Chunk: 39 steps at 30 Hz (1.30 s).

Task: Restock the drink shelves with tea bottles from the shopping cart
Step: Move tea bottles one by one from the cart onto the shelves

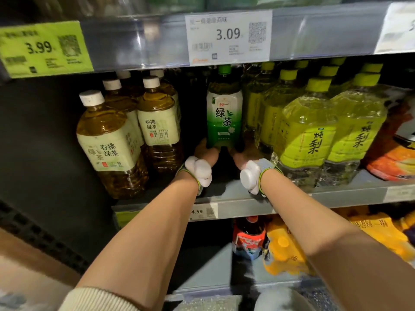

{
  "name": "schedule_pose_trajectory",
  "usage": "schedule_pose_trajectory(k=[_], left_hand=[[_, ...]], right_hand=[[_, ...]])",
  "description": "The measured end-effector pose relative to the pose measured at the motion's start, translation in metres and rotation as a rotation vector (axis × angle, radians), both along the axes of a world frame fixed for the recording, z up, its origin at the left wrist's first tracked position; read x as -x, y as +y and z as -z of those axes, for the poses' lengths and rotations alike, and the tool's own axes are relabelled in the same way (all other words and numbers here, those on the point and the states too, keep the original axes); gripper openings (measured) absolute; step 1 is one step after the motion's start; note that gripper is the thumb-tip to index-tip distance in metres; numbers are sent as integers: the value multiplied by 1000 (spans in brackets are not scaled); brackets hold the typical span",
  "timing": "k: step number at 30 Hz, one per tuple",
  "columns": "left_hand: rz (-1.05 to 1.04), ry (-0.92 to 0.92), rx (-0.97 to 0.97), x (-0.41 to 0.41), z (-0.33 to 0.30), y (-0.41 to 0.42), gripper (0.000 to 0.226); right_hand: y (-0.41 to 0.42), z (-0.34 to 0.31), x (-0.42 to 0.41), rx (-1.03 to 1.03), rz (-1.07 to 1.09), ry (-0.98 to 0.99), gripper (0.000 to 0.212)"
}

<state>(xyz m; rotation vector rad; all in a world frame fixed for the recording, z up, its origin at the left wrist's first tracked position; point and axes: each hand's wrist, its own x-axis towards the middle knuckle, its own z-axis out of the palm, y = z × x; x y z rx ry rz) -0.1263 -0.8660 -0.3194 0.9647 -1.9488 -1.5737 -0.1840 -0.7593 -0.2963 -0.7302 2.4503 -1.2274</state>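
Head view of the drink shelf (229, 194). At 9 o'clock stand amber tea bottles (112, 140) with white caps, upright in rows, below a green price tag (42, 49) marked 3.99. Both forearms extend forward and upward from 6 o'clock, nearly parallel, each wrist carrying a white band. The left hand (205, 152) reaches in at the base of the green tea bottle (224, 113), fingers curled against its lower left side. That bottle stands upright at the centre of the shelf, green cap near the shelf edge above, directly under a white price tag (228, 35) marked 3.09. The right hand (243, 154) meets the bottle's lower right side, fingers wrapped toward its base; fingertips are partly hidden in shadow. At 3 o'clock, touching the bottle's right flank, stand yellow-green bottles (314, 131) in shrink-wrapped packs. At 5 o'clock, on the lower shelf, lie orange packs (289, 250).
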Motion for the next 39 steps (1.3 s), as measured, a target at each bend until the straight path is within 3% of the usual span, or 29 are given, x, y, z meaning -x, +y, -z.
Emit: schedule_pose_trajectory(k=[4, 7, 11, 14, 19, 22, 29, 39], left_hand=[[52, -199, 71, -26, -33, 27, 36], [54, -247, 104, -40, -51, 45, 38], [50, -335, 6, -68, -87, 77, 39], [-94, -262, -122, -88, -107, 96, 38], [-58, -174, -288, -137, -201, 158, 35], [-46, -169, -296, -154, -231, 176, 31], [64, -127, -354, -212, -346, 259, 26], [235, -148, -349, -246, -431, 366, 22]], right_hand=[[19, -13, -18, -76, -31, -75, 54], [38, -31, -33, -77, 20, -140, 48], [69, -76, -64, -6, 30, -256, 42], [95, -114, -85, 17, 32, -308, 42], [163, -211, -123, 63, 125, -359, 35], [194, -244, -134, 78, 188, -375, 44], [301, -359, -194, 166, 322, -369, 25], [444, -426, -245, 110, 510, -359, 34]])
